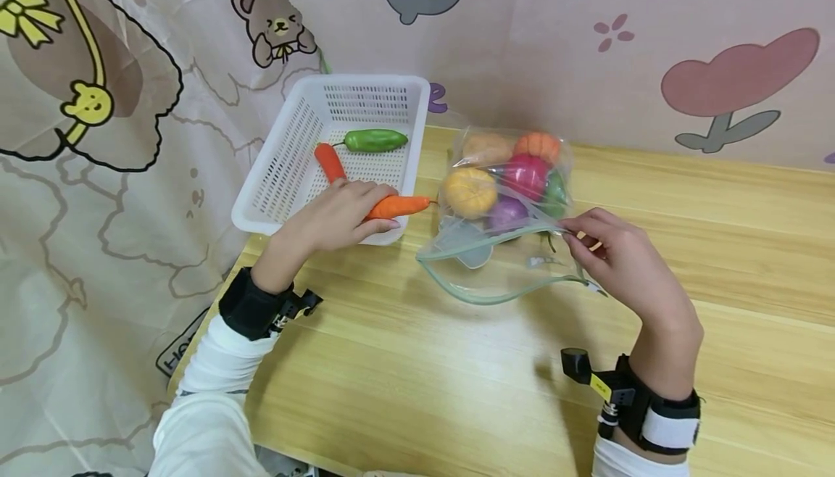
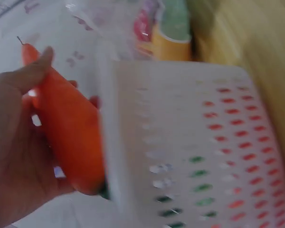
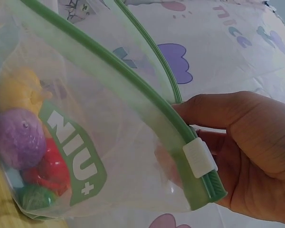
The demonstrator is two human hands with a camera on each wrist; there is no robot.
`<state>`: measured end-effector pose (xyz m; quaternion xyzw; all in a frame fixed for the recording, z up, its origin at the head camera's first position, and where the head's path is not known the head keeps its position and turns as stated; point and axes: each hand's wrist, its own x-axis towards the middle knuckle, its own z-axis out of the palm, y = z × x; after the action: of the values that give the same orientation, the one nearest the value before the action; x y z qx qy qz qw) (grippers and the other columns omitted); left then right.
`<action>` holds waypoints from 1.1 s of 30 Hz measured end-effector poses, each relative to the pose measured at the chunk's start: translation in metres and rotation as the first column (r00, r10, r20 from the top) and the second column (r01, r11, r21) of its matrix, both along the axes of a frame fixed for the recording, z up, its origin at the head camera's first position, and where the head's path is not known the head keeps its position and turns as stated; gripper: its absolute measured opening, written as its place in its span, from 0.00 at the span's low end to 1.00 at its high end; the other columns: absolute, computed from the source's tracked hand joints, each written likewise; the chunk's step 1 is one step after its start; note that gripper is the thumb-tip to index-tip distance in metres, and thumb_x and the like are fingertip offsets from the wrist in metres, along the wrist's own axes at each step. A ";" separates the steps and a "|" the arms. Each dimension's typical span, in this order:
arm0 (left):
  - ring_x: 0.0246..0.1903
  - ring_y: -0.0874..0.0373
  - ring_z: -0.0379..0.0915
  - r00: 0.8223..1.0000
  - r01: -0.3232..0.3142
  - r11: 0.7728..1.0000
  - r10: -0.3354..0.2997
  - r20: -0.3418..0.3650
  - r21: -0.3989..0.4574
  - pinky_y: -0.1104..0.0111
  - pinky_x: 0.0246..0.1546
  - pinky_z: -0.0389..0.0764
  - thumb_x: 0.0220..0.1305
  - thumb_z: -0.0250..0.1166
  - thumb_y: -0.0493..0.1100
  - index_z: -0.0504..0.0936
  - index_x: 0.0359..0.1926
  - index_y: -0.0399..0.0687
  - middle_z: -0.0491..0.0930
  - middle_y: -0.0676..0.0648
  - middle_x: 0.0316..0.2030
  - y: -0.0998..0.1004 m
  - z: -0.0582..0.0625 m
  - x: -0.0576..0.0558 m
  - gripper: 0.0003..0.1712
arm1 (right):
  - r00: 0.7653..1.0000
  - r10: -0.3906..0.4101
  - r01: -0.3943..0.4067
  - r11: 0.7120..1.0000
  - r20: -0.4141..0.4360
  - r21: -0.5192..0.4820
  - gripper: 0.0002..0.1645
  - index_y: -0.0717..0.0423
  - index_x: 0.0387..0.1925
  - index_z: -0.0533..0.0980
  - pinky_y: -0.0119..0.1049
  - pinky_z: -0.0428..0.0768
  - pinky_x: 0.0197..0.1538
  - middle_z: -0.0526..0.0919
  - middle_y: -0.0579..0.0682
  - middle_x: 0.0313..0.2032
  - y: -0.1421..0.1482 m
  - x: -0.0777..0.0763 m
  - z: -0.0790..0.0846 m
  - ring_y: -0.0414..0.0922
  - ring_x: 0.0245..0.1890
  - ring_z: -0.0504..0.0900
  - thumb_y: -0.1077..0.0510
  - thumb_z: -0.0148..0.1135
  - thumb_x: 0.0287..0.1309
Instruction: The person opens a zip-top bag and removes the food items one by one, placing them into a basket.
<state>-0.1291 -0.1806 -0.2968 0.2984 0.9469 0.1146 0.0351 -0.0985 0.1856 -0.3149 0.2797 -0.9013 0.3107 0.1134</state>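
Note:
My left hand (image 1: 335, 217) grips an orange carrot (image 1: 406, 206) at the near right rim of a white plastic basket (image 1: 251, 225); the thumb lies along it in the left wrist view. A second carrot (image 1: 329, 162), partly hidden by the hand, and a green pepper (image 1: 376, 140) lie in the basket. My right hand (image 1: 629, 267) pinches the corner of a clear zip bag (image 1: 476, 300), beside its white slider (image 3: 199, 157). The bag's mouth gapes toward me. Inside sit a yellow pumpkin (image 1: 470, 193), an orange pumpkin (image 1: 538, 146), a purple round vegetable (image 3: 19, 137) and several others.
The wooden table (image 1: 404, 390) carries the basket at its left and the bag to the basket's right. A patterned curtain (image 1: 548, 35) hangs behind the table and down its left side. Each wrist wears a black strap with a small camera.

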 end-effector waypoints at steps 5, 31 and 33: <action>0.35 0.50 0.71 0.996 -0.057 0.995 0.063 0.070 -0.082 0.59 0.40 0.74 0.62 0.61 0.51 0.74 0.50 0.42 0.77 0.44 0.37 -0.009 -0.015 -0.007 0.21 | 1.000 0.003 -0.003 1.000 0.001 -0.003 0.13 0.65 0.40 0.80 0.13 0.69 0.31 0.79 0.49 0.31 0.000 0.000 0.000 0.24 0.29 0.70 0.73 0.61 0.50; 0.38 0.52 0.74 0.997 -0.064 0.998 0.064 -0.049 -0.005 0.62 0.42 0.78 0.61 0.62 0.38 0.77 0.47 0.41 0.78 0.44 0.42 0.019 -0.011 -0.013 0.13 | 1.000 -0.009 0.009 1.000 0.010 0.025 0.12 0.63 0.40 0.80 0.14 0.70 0.31 0.78 0.48 0.32 -0.003 0.005 0.006 0.24 0.29 0.69 0.71 0.60 0.52; 0.37 0.52 0.74 0.997 -0.066 0.998 0.066 -0.040 -0.003 0.62 0.41 0.78 0.60 0.63 0.37 0.77 0.46 0.42 0.78 0.44 0.41 0.019 -0.011 -0.014 0.12 | 1.000 -0.011 0.010 1.000 0.014 0.025 0.12 0.64 0.40 0.80 0.14 0.70 0.31 0.78 0.48 0.32 -0.003 0.005 0.006 0.24 0.29 0.69 0.71 0.60 0.52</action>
<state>-0.1428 -0.1620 -0.3075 0.2690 0.9570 0.1074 0.0130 -0.0938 0.1822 -0.3094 0.2742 -0.9074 0.3006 0.1052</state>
